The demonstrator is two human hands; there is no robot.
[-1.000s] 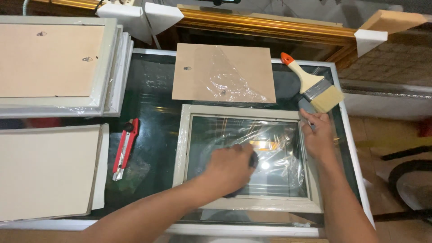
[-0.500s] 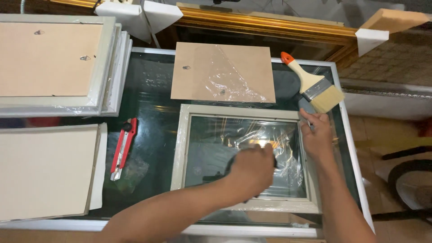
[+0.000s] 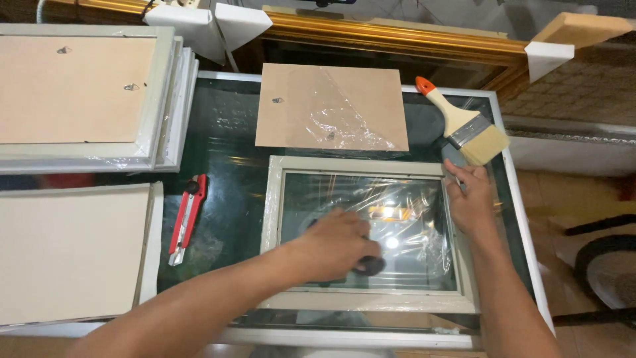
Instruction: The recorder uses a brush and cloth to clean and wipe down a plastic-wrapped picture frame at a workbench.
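Glass-topped table (image 3: pixel 232 199) with a white rim fills most of the view, dark green surface, shiny. At far left top, a stack of pale picture frames (image 3: pixel 159 99) lying face down, brown backing up with small hangers. Below it at left, a big beige board (image 3: pixel 73 252) lying flat, hanging over the near table edge. Centre-right, an off-white picture frame (image 3: pixel 273 219) lies flat on the glass with a clear pane and crinkled plastic film (image 3: pixel 411 219) over it, glare spots in the middle. Just behind the frame, a brown backing board (image 3: pixel 298 99) with a loose bit of clear wrap on it, apart from the frame by a thin gap. Left hand (image 3: pixel 328 248) reaches in from bottom left, sits over the frame's pane, fingers clenched round a small dark object (image 3: pixel 371 266), can't tell what it is. Right hand (image 3: pixel 472 202) rests on the frame's right edge, fingers flat and pressing, not gripping anything. Paintbrush (image 3: pixel 464 126) with cream handle, orange tip and pale bristles lies at the right rear, bristles just beyond the right fingertips. Red box cutter (image 3: pixel 185 219) lies left of the frame, between frame and beige board, well apart from both hands
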